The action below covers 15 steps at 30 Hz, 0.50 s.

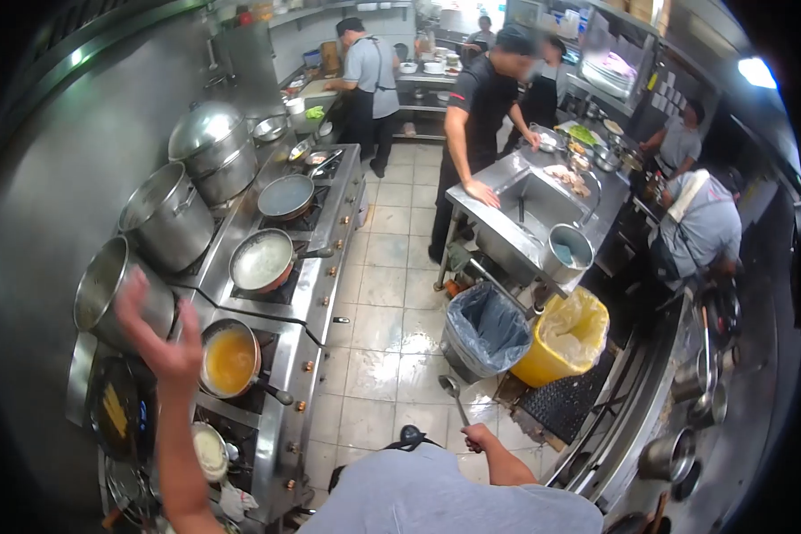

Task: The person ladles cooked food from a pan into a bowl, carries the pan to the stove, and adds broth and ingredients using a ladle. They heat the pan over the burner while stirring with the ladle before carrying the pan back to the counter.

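Ladle (454,392): handle clasped by closed right hand (478,436), bowl pointing away, presumably for reach | left hand (162,343): empty, fingers spread, raised near pan (226,326) of orange liquid (231,363), set on stove (294,356), presumably for heating

The ladle (449,385) at five o'clock was smooth, shiny metal, and the shirt (440,494) at six matt cloth. Crinkled, glossy plastic formed the grey liner (489,322) toward four; polished metal, the domed lid (206,130) at ten.
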### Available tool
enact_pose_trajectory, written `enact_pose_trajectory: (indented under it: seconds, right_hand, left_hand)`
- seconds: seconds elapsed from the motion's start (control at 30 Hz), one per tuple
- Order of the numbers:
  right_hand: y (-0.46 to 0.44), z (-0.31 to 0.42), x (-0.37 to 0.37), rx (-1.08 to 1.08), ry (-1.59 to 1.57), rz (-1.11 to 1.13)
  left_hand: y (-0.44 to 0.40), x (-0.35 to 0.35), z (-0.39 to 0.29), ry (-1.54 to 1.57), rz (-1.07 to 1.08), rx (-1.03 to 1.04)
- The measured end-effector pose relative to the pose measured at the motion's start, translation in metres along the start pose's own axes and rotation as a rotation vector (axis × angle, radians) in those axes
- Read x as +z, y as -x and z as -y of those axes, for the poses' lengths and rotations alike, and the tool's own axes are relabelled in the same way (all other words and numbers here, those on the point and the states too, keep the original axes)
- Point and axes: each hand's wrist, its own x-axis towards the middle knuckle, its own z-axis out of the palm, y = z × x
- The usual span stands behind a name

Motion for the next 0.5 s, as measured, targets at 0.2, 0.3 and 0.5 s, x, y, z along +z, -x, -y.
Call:
enact_pose_trajectory:
  seconds: [0.2, 0.3, 0.5]
  right_hand:
    - [-0.039, 0.050, -0.019, -0.015, 0.184, 0.021]
    - [-0.052, 0.056, -0.025, 0.032, 0.147, 0.040]
    - [-0.062, 0.065, -0.025, 0.062, 0.184, 0.052]
  left_hand:
    - [-0.229, -0.027, 0.037, -0.074, -0.447, 0.297]
    - [-0.305, -0.088, 0.011, 0.074, -0.487, -0.061]
    - [-0.334, -0.107, 0.027, 0.272, -0.584, -0.361]
